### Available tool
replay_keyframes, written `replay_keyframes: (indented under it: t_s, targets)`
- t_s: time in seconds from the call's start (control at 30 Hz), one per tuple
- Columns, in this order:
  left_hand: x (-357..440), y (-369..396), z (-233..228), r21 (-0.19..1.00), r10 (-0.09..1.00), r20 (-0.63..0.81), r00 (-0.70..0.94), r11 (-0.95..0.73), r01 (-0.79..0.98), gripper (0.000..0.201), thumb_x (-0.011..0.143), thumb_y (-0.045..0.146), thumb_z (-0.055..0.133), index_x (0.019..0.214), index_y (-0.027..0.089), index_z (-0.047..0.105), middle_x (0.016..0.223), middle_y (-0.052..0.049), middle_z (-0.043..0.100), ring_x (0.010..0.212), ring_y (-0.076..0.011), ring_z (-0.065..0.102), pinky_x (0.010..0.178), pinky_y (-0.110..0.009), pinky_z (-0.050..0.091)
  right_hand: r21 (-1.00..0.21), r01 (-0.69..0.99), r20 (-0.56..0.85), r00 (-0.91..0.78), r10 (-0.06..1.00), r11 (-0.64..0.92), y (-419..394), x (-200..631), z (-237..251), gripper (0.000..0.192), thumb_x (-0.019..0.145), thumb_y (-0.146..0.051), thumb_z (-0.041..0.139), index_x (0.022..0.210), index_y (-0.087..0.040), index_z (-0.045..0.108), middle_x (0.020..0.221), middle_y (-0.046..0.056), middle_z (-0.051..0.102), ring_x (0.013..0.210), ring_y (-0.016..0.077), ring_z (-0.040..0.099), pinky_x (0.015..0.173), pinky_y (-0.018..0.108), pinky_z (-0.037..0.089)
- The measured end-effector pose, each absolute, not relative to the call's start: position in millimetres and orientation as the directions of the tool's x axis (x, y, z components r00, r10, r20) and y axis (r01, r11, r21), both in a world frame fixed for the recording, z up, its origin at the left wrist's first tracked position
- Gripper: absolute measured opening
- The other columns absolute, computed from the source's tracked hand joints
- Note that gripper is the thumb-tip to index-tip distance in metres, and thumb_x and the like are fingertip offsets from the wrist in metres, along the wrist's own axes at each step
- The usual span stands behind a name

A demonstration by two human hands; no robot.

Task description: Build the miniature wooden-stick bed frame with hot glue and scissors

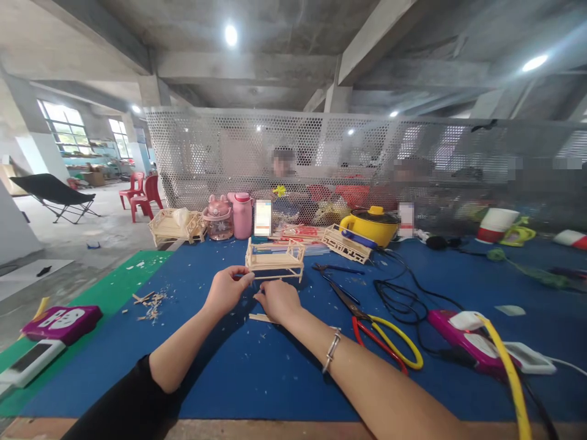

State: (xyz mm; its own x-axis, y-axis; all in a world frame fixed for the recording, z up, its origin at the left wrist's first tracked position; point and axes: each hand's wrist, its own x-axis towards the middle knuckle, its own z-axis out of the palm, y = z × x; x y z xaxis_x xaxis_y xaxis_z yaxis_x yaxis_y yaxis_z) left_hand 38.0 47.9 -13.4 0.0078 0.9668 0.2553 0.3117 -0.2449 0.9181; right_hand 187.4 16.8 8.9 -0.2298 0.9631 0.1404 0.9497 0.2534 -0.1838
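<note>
Head view. Both hands are out over the blue mat (257, 373), close together, fingertips almost meeting. The left hand (227, 290) is curled, thumb and forefinger pinched on the near end of a thin stick (266, 279) that runs off to the right from its fingertips. The right hand (279, 299) lies knuckles up; its fingers are bent toward the same stick, but whether they grip it I cannot tell, the tips being hidden. A bracelet (332, 349) sits on the right wrist.

Just beyond the fingertips, touching or nearly touching the stick, stands a small wooden frame (275, 260), upright on its legs. A loose strip (260, 318) lies on the mat directly under the right hand, on the near side.

Right of the right hand's fingers: black pliers (337, 269), then shears (380, 333) with red and yellow handles, blades pointing toward the frame. Further right, a tangle of black cable (398, 293) and a purple power strip (463, 342).

Left of the left hand's fingers, well apart: a heap of wood scraps (149, 302).

Far beyond the frame: a pink bottle (241, 215), a yellow pot (370, 225), a second wooden piece (346, 243).
</note>
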Motion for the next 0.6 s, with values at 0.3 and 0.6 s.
replay_keyframes:
  t_s: [0.3,0.6]
  targets:
    - [26,54,-21,0.901,0.974,0.224,-0.039,-0.192,0.389,0.031,0.07,0.044,0.061,0.078,0.014,0.066,0.061,-0.003,0.064,0.052,-0.0141,0.054,0.052,-0.025,0.039,-0.578,0.692,0.42,-0.201,0.885,0.432,6,200,22,0.022,0.083,-0.027,0.051,0.067,-0.018,0.064,0.065,0.002,0.064,0.064,0.0148,0.057,0.061,0.025,0.041]
    - [27,47,-20,0.826,0.968,0.241,-0.064,-0.17,0.538,0.016,0.068,0.027,0.064,0.078,0.015,0.068,0.065,-0.004,0.065,0.057,-0.0177,0.057,0.058,-0.029,0.043,-0.681,0.132,0.729,0.211,0.651,0.72,-63,240,88,0.017,0.089,-0.035,0.05,0.079,-0.022,0.054,0.063,-0.003,0.05,0.05,0.0094,0.043,0.045,0.022,0.033]
